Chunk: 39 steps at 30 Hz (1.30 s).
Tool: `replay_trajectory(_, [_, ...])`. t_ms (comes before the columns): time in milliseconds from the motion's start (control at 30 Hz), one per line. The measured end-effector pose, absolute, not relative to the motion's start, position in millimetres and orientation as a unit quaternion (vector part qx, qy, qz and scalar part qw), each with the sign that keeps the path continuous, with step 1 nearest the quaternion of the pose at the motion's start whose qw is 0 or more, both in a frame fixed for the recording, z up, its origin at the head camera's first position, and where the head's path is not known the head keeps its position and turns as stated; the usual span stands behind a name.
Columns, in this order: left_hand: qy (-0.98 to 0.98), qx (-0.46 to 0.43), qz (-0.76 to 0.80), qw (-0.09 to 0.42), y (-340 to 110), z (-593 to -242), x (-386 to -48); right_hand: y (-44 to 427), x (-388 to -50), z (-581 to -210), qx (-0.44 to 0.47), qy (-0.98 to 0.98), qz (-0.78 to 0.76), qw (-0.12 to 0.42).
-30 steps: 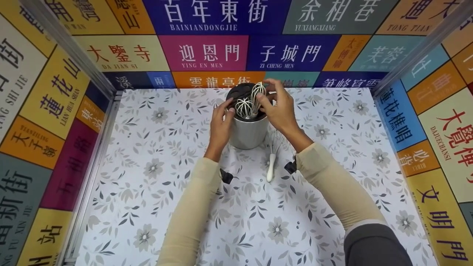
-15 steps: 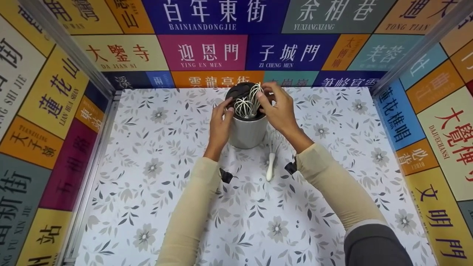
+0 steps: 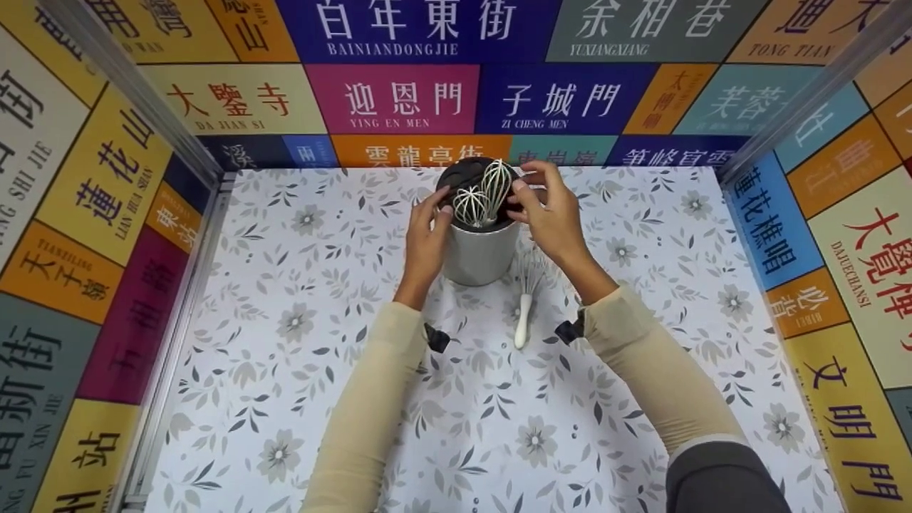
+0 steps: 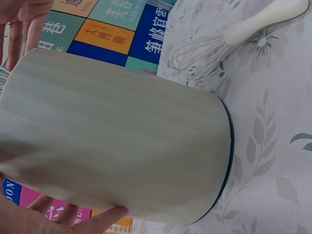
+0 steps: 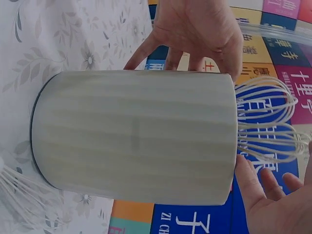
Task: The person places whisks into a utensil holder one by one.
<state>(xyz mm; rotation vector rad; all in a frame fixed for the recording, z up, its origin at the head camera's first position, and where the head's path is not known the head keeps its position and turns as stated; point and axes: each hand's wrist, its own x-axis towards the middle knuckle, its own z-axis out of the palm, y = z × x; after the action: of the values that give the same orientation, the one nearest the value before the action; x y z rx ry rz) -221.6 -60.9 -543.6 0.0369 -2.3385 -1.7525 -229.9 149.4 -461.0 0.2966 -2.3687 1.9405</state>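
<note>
A pale grey ribbed utensil canister [image 3: 479, 256] stands upright, its dark top opening towards the head camera. Two whisks stick up from it, wire heads uppermost: a rounder front whisk [image 3: 470, 206] and a longer whisk [image 3: 496, 182] leaning right. My left hand [image 3: 426, 239] rests on the canister's left side near the rim, its fingers extended along the wall. Beside the right rim is my right hand [image 3: 552, 214], fingers loosely bent and apart from the whisk heads, holding nothing. The whisk handles are hidden inside.
A third whisk [image 3: 524, 313] with a cream handle lies on the floral-patterned table [image 3: 299, 399], just right of the canister's base. Panels of colourful signs [image 3: 399, 100] enclose the table at the back and both sides.
My right hand has let go of the longer whisk and drawn slightly right, away from it. The left hand stays at the canister's side.
</note>
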Motion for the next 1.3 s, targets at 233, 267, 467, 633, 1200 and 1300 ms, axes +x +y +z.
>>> replay_trajectory(233, [-0.794, 0.012, -0.598, 0.111, -61, -544, -222, 175, -224, -471, 0.049, -0.76, 0.645, 0.055])
replay_trajectory(267, [-0.794, 0.01, -0.597, 0.113, -61, -544, -222, 179, -223, -473, 0.039, -0.762, 0.644, 0.055])
replay_trajectory(467, [-0.794, 0.01, -0.596, 0.116, -62, -542, -221, 200, -217, -495, -0.014, -0.77, 0.637, 0.036])
replay_trajectory(633, [-0.791, 0.014, -0.601, 0.115, -61, -542, -220, 212, -211, -517, -0.044, -0.777, 0.628, 0.019])
replay_trajectory(1200, [-0.79, 0.01, -0.602, 0.116, -60, -544, -222, 220, -184, -582, -0.086, -0.814, 0.566, -0.099])
replay_trajectory(1300, [-0.789, 0.009, -0.603, 0.117, -60, -545, -222, 219, -181, -590, -0.092, -0.812, 0.566, -0.108])
